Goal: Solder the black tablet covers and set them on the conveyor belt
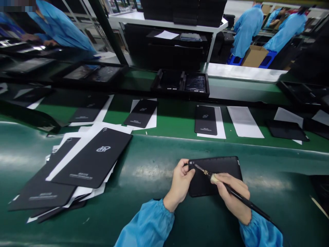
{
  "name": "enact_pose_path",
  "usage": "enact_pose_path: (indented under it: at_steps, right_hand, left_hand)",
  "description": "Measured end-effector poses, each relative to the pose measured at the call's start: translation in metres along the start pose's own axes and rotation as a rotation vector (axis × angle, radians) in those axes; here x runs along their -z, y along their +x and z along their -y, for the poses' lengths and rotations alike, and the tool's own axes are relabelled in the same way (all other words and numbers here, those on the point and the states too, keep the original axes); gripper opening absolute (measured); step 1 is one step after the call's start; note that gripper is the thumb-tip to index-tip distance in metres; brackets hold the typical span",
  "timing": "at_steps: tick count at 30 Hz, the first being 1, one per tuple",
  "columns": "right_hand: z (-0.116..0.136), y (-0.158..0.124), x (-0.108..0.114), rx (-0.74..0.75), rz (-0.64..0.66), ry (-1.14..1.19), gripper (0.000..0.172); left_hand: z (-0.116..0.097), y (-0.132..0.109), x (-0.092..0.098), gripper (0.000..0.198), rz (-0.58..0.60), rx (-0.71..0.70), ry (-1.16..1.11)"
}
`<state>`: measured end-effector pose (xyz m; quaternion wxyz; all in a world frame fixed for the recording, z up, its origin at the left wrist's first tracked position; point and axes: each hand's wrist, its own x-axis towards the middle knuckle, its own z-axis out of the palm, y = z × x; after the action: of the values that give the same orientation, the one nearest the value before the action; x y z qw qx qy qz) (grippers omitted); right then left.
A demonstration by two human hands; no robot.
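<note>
A black tablet back cover [214, 183] lies on the green bench in front of me. My left hand [181, 180] pinches its upper left corner between thumb and fingers. In my right hand [233, 195] is a soldering iron [240, 197] with a dark handle, held like a pen. The iron's metal tip points left, at or just above the cover near that same corner; contact is too small to tell. Small light marks show on the cover beside the tip.
Black covers [95, 157] and white sheets are stacked at the left. Beyond the bench edge, a green belt [174, 113] carries more covers, white paper [245, 121] and black trays [181, 82]. People in blue smocks [248, 29] are in the background.
</note>
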<state>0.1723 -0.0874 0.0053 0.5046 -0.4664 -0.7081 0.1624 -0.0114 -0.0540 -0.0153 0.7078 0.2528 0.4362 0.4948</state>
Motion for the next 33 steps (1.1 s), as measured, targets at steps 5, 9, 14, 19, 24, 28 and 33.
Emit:
enact_pose_path:
  at_steps: [5, 9, 14, 19, 24, 28, 33]
  right_hand:
    - [0.003, 0.002, -0.001, -0.003, 0.005, 0.002, 0.021]
    - [0.0, -0.002, -0.002, 0.007, 0.01, -0.006, 0.022]
    - [-0.008, -0.019, -0.012, 0.044, -0.016, -0.032, 0.027]
    - [-0.01, -0.017, -0.001, -0.002, -0.056, -0.009, 0.018]
    - [-0.038, 0.032, 0.045, -0.145, -0.591, -0.045, 0.017]
    - [-0.071, 0.057, 0.089, -0.147, -0.845, -0.056, 0.024]
    - [-0.098, 0.049, 0.13, -0.162, -1.097, -0.133, 0.028]
  left_hand:
    - [0.001, 0.0, 0.002, 0.035, 0.005, 0.006, 0.004]
    - [0.001, 0.0, 0.002, 0.035, -0.004, 0.013, 0.0]
    - [0.0, 0.0, 0.001, 0.035, -0.015, 0.012, 0.014]
    - [0.001, 0.003, 0.002, 0.038, -0.025, 0.004, 0.012]
    - [-0.008, 0.013, 0.0, 0.047, -0.056, 0.003, -0.019]
    - [-0.016, 0.053, -0.036, 0.05, -0.018, -0.002, 0.028]
    - [-0.012, 0.135, -0.139, 0.036, 0.001, -0.122, 0.282]
